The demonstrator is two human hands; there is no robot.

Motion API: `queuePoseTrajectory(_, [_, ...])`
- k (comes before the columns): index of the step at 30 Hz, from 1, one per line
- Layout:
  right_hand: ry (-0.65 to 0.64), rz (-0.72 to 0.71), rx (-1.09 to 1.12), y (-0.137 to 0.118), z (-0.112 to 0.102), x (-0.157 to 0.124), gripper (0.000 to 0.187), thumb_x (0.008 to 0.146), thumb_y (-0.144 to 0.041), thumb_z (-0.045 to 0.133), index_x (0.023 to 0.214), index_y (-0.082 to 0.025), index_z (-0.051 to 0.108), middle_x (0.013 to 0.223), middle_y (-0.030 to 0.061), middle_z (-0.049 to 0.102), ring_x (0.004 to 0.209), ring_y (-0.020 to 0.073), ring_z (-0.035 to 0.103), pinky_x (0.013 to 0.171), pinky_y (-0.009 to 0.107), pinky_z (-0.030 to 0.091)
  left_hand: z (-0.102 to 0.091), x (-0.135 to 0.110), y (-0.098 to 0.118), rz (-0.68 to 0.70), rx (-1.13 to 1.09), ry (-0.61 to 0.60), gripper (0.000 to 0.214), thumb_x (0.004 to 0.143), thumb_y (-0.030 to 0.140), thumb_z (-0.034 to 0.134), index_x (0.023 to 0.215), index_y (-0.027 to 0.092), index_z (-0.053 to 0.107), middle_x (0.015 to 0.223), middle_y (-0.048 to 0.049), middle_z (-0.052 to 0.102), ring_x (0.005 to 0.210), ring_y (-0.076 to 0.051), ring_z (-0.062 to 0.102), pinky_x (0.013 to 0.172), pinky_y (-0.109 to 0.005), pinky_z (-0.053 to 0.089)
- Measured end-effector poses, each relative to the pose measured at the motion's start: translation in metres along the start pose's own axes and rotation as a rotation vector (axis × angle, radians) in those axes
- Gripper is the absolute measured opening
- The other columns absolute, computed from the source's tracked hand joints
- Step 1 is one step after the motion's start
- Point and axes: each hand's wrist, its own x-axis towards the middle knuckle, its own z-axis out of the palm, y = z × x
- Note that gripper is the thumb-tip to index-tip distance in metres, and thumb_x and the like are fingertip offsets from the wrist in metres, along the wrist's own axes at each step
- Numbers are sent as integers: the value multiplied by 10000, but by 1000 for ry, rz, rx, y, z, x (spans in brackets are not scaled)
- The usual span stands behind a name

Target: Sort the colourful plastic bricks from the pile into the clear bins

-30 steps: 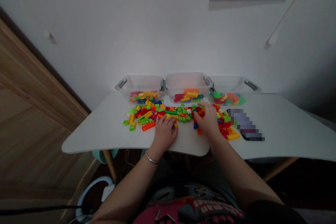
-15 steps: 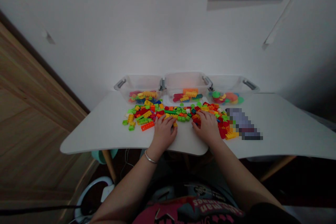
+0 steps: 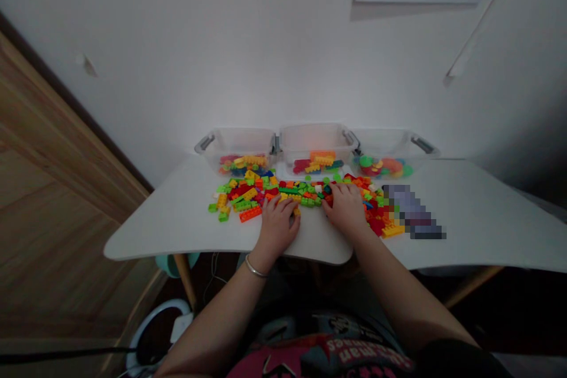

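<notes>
A loose pile of toy building bricks (image 3: 305, 194) in red, green, yellow and orange spreads across the white table. At its front edge rests my left hand (image 3: 279, 224), fingers curved and apart, with yellow bricks by the fingertips. I see no brick clearly gripped in it. My right hand (image 3: 346, 208) lies over the right part of the pile, open, its fingers reaching forward onto red and dark bricks. The hand itself covers the bricks beneath it. An orange long brick (image 3: 251, 214) lies left of my left hand.
Behind the pile stand three clear bins: the left bin (image 3: 243, 140) and middle bin (image 3: 316, 137) hold bricks, the right bin (image 3: 385, 140) round colourful pieces. A blurred-out flat object (image 3: 411, 212) lies right of the pile on the white table (image 3: 150, 218).
My right hand has shifted slightly left, and its fingers lie closer together over the pile. My left hand stays nearly in place. The whole view has moved slightly.
</notes>
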Motion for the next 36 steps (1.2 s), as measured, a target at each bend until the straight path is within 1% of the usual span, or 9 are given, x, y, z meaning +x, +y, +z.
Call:
queuePoseTrajectory(6, [33,3,30,-1,3,2,308,820,-257,581,1101,-143,635,1055,150,667,1060,327,532,954,473,379,-2,0,1,-7,-7,-11,326,891,282,555,1194,211,653,1255,-42,665,1267,-314,461,1142,-577,252])
queuePoseTrajectory(13, [78,14,64,-3,0,3,128,807,-217,609,927,-180,633,899,112,660,966,310,540,900,446,412,-2,0,1,0,-5,-12,329,891,283,558,1199,213,650,1262,-48,661,1267,-310,459,1148,-582,242])
queuePoseTrajectory(16, [85,8,98,-2,-1,4,73,815,-194,598,883,-193,626,873,106,653,953,303,542,889,441,417,-2,0,1,-3,-7,-9,327,883,277,569,1194,223,652,1255,-44,664,1263,-311,464,1148,-578,245])
queuePoseTrajectory(20, [116,15,172,1,-1,4,82,827,-203,603,906,-191,620,906,103,652,955,287,545,895,434,418,-1,0,1,-1,-8,3,322,883,282,568,1189,234,653,1249,-45,667,1260,-307,469,1147,-581,241])
queuePoseTrajectory(25, [161,69,274,4,2,2,136,820,-292,648,901,-194,597,924,97,647,929,279,556,865,433,428,-2,0,1,5,-12,1,320,882,279,563,1186,237,653,1240,-46,671,1255,-303,473,1141,-578,251])
queuePoseTrajectory(29, [257,147,424,6,0,4,217,806,-389,655,871,-203,564,889,80,628,882,262,562,828,426,443,-2,1,1,3,-11,-6,321,888,284,553,1188,229,654,1242,-41,671,1251,-311,472,1135,-573,265])
queuePoseTrajectory(33, [395,170,572,9,-13,20,248,801,-431,637,876,-216,539,888,59,611,887,240,557,832,409,449,-2,1,-1,8,-11,2,313,887,286,555,1176,229,661,1235,-42,674,1252,-310,471,1141,-571,256])
queuePoseTrajectory(36, [485,131,630,12,-28,48,251,801,-423,629,909,-217,534,891,45,602,859,217,552,819,391,452,-1,1,-1,7,-12,0,309,886,289,558,1171,229,663,1232,-42,675,1255,-307,469,1145,-571,250])
